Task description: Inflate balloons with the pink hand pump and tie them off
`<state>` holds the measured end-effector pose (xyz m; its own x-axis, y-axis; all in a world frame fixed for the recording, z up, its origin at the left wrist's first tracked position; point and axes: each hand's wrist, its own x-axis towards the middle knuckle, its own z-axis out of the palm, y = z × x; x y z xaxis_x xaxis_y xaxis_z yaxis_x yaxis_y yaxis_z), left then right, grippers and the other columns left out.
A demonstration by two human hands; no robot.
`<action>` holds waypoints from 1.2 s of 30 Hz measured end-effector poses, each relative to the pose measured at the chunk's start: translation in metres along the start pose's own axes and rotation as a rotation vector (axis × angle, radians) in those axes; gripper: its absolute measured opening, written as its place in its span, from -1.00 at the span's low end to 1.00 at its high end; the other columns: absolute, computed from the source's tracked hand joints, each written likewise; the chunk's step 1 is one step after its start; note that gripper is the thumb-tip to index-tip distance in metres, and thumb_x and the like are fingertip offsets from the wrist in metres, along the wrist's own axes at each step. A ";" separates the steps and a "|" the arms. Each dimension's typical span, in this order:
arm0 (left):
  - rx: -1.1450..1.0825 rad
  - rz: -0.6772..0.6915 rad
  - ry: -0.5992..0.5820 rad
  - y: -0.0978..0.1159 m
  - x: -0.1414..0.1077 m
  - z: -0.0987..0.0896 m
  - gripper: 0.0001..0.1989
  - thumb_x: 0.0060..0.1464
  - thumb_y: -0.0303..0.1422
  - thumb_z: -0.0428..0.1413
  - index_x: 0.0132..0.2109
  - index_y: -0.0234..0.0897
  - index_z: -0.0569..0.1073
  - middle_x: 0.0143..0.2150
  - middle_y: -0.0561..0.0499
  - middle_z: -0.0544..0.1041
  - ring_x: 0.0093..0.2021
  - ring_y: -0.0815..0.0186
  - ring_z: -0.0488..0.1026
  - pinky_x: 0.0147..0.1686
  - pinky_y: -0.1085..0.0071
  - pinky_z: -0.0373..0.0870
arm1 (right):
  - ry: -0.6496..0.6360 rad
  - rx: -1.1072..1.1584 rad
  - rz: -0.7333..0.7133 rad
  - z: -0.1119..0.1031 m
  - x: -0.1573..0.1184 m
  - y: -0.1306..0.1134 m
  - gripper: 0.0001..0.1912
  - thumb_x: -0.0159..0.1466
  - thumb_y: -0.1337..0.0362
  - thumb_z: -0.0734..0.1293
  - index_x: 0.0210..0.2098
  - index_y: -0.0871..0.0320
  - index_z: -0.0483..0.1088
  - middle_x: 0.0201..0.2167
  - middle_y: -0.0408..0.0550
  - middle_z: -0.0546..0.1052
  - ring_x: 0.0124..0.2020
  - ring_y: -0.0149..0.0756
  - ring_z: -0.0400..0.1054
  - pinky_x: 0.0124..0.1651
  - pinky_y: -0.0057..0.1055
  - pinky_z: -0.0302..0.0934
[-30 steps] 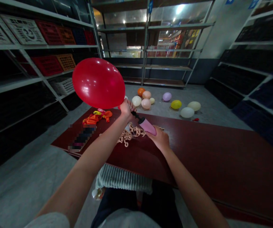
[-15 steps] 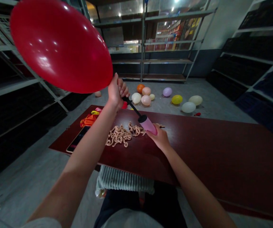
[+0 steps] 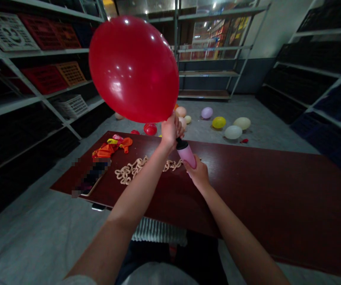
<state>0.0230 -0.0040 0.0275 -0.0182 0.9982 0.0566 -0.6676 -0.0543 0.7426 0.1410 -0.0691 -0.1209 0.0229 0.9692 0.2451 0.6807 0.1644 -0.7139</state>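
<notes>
A large inflated red balloon [image 3: 133, 71] hangs above the far side of the table, its neck hidden inside my left hand [image 3: 173, 128]. The fingers of that hand are closed round the balloon's neck and the black handle end of a hand pump. Lower down, my right hand [image 3: 199, 174] wraps round the pump's pink barrel [image 3: 187, 155]. Very little of the black rod shows between the barrel's cap and my left fist. Beneath my left forearm, a pile of beige uninflated long balloons [image 3: 129, 170] lies partly covered on the table.
On the dark red table [image 3: 247, 190] lie orange deflated balloons [image 3: 107, 150] and a phone [image 3: 95, 178]. Several inflated balloons, among them a yellow balloon [image 3: 218, 122], rest on the floor behind. Shelves with crates [image 3: 69, 73] stand left; another rack [image 3: 207, 74] stands at the back.
My left hand and the red balloon have moved right and down toward my right hand. The pump's rod has slid into the barrel. The view has shifted left.
</notes>
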 end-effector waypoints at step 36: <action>0.030 0.213 0.046 0.093 0.013 0.004 -0.43 0.41 -0.16 -0.12 -0.57 -0.25 -0.02 -0.71 0.14 -0.10 -0.74 0.49 -0.11 -0.63 0.44 -0.13 | -0.088 0.141 0.007 -0.003 0.001 0.005 -0.48 0.18 -0.18 0.24 -0.07 0.05 0.35 -0.38 -0.07 0.58 -0.39 -0.09 0.51 -0.30 -0.22 0.34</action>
<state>-0.0364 0.0039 0.0997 -0.1910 0.9641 0.1844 -0.6222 -0.2642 0.7370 0.1468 -0.0676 -0.1219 -0.0412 0.9817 0.1859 0.5710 0.1758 -0.8019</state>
